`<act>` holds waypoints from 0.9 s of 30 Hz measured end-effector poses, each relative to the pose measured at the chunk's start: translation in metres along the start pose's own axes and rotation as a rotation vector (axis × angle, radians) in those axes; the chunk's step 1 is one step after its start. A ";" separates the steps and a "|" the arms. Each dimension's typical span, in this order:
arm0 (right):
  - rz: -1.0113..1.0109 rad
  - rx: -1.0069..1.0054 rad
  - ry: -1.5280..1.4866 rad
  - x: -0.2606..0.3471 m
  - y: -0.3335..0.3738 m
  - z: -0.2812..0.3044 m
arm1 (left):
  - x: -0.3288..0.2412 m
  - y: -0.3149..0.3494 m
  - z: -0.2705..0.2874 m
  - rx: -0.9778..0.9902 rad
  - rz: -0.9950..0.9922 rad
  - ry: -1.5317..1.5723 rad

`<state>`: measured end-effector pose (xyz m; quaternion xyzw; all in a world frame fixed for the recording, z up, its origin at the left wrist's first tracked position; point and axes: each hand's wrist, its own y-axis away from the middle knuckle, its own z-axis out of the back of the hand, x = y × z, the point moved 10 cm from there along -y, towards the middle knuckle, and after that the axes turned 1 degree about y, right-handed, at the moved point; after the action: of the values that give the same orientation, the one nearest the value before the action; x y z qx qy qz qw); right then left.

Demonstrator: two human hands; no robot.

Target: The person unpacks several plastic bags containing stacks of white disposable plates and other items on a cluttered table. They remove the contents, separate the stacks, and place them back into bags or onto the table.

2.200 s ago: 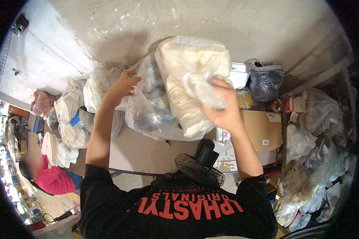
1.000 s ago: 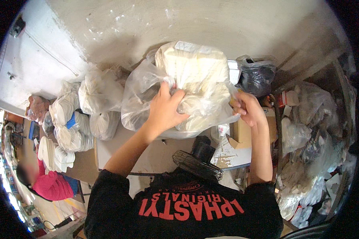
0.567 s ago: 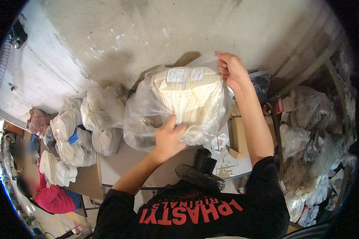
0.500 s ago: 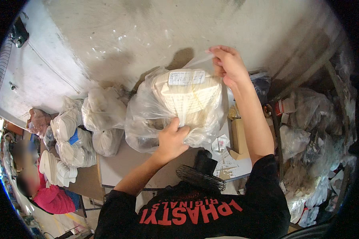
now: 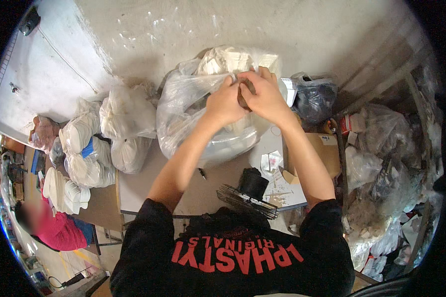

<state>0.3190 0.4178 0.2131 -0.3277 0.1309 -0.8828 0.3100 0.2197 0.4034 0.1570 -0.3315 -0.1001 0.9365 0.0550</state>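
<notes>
A large clear plastic bag (image 5: 181, 126) stands on the table against the wall, bulging toward me. Cream-coloured stacked pieces (image 5: 225, 60) show through and above the film at its far side; their exact kind is hard to make out. My left hand (image 5: 226, 103) is closed on gathered film at the bag's upper middle. Right beside it, my right hand (image 5: 264, 96) has its fingers curled into the same film, nearly touching the left. The fingertips of both hands are partly hidden behind the knuckles and plastic.
A black fan with a wire grille (image 5: 252, 185) stands at the table's near edge. Filled plastic bags (image 5: 126, 114) and white sole-shaped stacks (image 5: 67, 190) line the left. Right are a black bag (image 5: 314, 99), a cardboard box (image 5: 324, 153) and bagged shelves (image 5: 381, 133). A person in pink (image 5: 62, 230) sits far left.
My right hand has come down and left from its raised, film-pulling position to meet my left, which moved up the bag. The bag's labelled cream contents have tipped away, hiding the label.
</notes>
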 end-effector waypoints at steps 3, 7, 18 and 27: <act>-0.017 -0.043 0.110 -0.014 0.008 0.006 | -0.012 0.008 0.033 -0.041 -0.134 0.207; -0.048 -0.056 -0.110 -0.027 0.003 0.010 | 0.004 0.022 0.072 -0.053 0.021 0.465; 0.087 -0.311 -0.006 -0.018 0.029 0.062 | 0.026 0.140 0.152 -0.484 0.018 0.074; -0.366 -0.590 -0.464 -0.131 0.255 0.120 | 0.149 0.279 0.061 -0.564 0.351 0.197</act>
<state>0.5940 0.3002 0.1273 -0.6107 0.2447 -0.7506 0.0620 0.0554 0.1478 0.0503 -0.4347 -0.2909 0.8306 -0.1912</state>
